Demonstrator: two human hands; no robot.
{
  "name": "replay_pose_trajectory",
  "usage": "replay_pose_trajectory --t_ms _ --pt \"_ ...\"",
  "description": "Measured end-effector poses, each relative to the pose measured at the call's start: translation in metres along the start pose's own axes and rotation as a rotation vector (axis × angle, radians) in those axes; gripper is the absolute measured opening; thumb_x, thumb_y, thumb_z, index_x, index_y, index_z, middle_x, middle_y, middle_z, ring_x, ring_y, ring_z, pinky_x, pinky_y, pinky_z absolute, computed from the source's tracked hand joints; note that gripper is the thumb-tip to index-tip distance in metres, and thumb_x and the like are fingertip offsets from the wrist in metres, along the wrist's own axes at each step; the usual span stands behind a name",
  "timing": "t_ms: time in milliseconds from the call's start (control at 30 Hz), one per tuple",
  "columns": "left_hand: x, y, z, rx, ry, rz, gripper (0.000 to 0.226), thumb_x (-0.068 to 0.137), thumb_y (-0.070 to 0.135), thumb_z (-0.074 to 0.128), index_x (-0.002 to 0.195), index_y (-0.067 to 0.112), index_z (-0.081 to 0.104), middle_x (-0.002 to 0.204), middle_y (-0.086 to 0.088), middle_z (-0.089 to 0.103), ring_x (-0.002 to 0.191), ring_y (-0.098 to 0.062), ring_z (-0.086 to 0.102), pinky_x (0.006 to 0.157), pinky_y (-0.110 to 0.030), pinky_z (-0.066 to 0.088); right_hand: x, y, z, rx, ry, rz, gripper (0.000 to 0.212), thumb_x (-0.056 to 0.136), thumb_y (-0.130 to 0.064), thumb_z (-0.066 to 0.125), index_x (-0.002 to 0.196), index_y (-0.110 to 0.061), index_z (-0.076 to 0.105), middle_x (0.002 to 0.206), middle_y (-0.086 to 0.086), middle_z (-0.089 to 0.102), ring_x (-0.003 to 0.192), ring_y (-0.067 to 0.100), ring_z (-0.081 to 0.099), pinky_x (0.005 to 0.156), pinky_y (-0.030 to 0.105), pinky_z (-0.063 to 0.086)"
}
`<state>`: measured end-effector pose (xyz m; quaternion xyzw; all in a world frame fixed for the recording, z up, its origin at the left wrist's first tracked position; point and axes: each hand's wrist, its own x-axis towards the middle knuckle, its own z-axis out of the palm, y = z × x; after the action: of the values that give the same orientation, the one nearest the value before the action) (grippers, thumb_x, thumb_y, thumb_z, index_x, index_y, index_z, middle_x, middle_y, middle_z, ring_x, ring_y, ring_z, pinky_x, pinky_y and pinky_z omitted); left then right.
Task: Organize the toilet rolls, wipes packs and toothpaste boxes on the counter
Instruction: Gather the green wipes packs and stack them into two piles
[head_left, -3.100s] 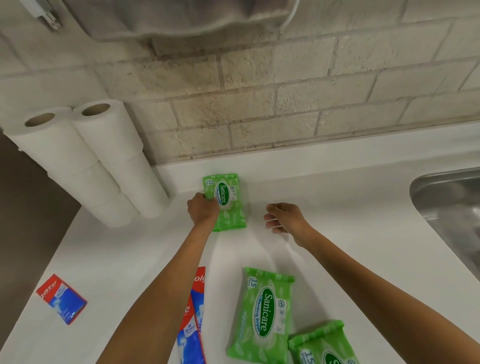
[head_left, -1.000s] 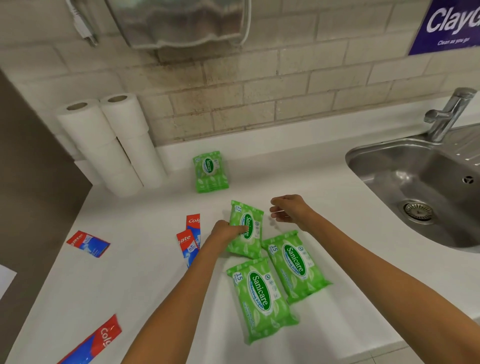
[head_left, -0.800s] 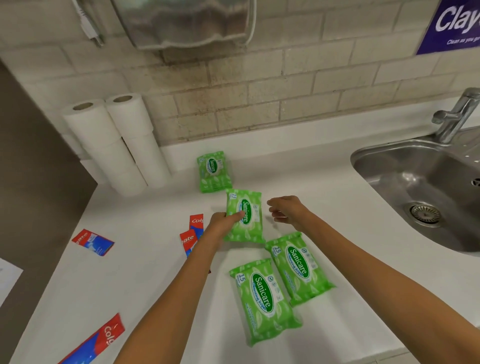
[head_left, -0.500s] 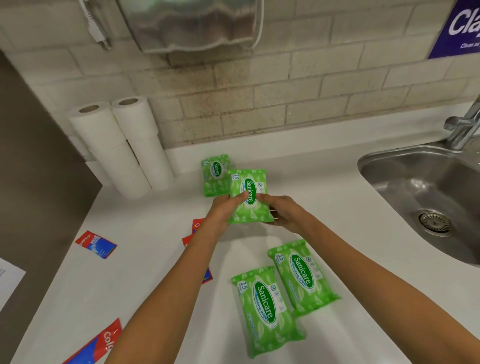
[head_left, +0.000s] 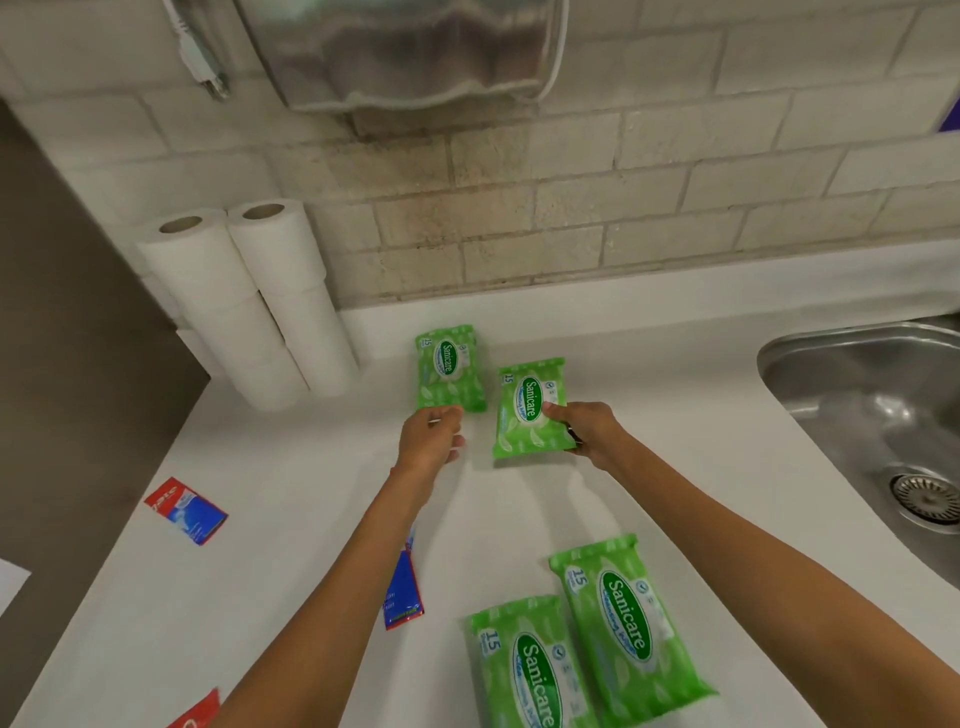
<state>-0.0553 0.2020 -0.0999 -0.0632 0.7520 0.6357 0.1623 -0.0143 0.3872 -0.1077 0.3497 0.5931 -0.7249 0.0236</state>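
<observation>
Wipes pack (head_left: 529, 415) — between right fingers (head_left: 560, 411)

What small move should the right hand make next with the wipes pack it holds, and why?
Probably lower the held wipes pack onto the counter right beside the pack by the wall and release. The right hand pinches it just next to that pack, and the left hand holds nothing.
</observation>
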Motion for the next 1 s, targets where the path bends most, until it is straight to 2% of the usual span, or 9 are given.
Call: replay_pose_trajectory --t_ms 133,233,267,400,533,633,733,833,1000 --pt "0.017 0.001 -0.012 0.004 0.064 0.021 0.028 0.093 0.016 0.052 0.117 0.002 0.054 0.09 -0.006 0.059 0.069 -0.01 0.056 0.064 -0.022 0.046 0.032 -0.008 0.009 -0.055 0.025 -0.025 0.019 0.084 -0.009 0.067 0.101 -0.003 0.062 0.085 0.011 0.064 0.064 0.018 0.06 0.06 0.026 0.053" --pt "0.03 0.002 -0.017 -0.001 0.096 0.02 0.029 0.093 0.016 0.052 0.118 0.001 0.053 0.09 -0.006 0.059 0.069 -0.01 0.056 0.064 -0.022 0.046 0.056 -0.012 0.016 -0.151 0.077 -0.048 0.029 0.079 -0.012 0.072 0.102 0.004 0.066 0.105 0.019 0.068 0.087 0.03 0.066 0.088 0.042 0.054" --pt "0.033 0.003 -0.017 0.001 0.104 0.018 0.029 0.093 0.016 0.052 0.118 0.001 0.053 0.093 -0.007 0.059 0.069 -0.01 0.056 0.064 -0.022 0.046 0.063 -0.013 0.018 -0.187 0.092 -0.054 0.028 0.077 -0.013 0.073 0.099 0.004 0.067 0.107 0.021 0.068 0.092 0.033 0.066 0.091 0.045 0.053" --pt "0.043 0.004 -0.016 0.022 0.116 0.028 0.028 0.094 0.016 0.051 0.118 0.002 0.053 0.099 -0.009 0.059 0.07 -0.01 0.056 0.065 -0.021 0.047 0.075 -0.012 0.019 -0.385 0.158 -0.132 0.022 0.078 -0.015 0.071 0.092 0.002 0.067 0.092 0.017 0.065 0.09 0.031 0.064 0.08 0.035 0.051" --pt "0.044 0.001 -0.011 0.052 0.099 0.039 0.027 0.094 0.018 0.051 0.118 0.004 0.053 0.092 -0.006 0.061 0.07 -0.009 0.057 0.065 -0.021 0.047 0.074 -0.007 0.016 -0.639 0.157 -0.248 0.064 0.076 -0.027 0.074 0.13 -0.005 0.048 0.121 0.017 0.059 0.113 0.032 0.057 0.096 0.038 0.047" --pt "0.04 0.0 -0.007 0.065 0.072 0.049 0.022 0.094 0.018 0.051 0.113 0.007 0.055 0.086 -0.001 0.059 0.07 -0.008 0.056 0.064 -0.021 0.046 0.071 -0.002 0.012 -0.851 0.058 -0.332 0.087 0.069 -0.036 0.079 0.141 -0.017 0.034 0.126 0.017 0.049 0.119 0.032 0.049 0.097 0.035 0.042" --pt "0.036 -0.001 -0.006 0.082 0.044 0.061 0.01 0.094 0.018 0.051 0.102 0.012 0.055 0.096 -0.006 0.061 0.071 -0.009 0.056 0.065 -0.021 0.046 0.068 0.004 0.008 -0.994 0.019 -0.394 0.076 0.071 -0.032 0.077 0.138 -0.024 0.042 0.127 0.016 0.044 0.119 0.032 0.047 0.099 0.035 0.043" --pt "0.033 -0.003 -0.008 0.098 0.029 0.073 0.007 0.094 0.018 0.051 0.098 0.015 0.055 0.099 -0.006 0.061 0.072 -0.009 0.057 0.066 -0.021 0.046 0.068 0.008 0.009 -0.985 0.05 -0.415 0.061 0.076 -0.025 0.073 0.132 -0.023 0.05 0.129 0.014 0.042 0.12 0.031 0.046 0.098 0.036 0.044" --pt "0.035 -0.002 -0.015 0.1 0.04 0.074 0.011 0.095 0.019 0.051 0.101 0.012 0.055 0.097 -0.006 0.061 0.071 -0.009 0.057 0.065 -0.021 0.045 0.075 0.006 0.019 -0.953 0.074 -0.447 0.059 0.076 -0.024 0.072 0.131 -0.022 0.051 0.127 0.014 0.043 0.12 0.03 0.045 0.096 0.036 0.045"
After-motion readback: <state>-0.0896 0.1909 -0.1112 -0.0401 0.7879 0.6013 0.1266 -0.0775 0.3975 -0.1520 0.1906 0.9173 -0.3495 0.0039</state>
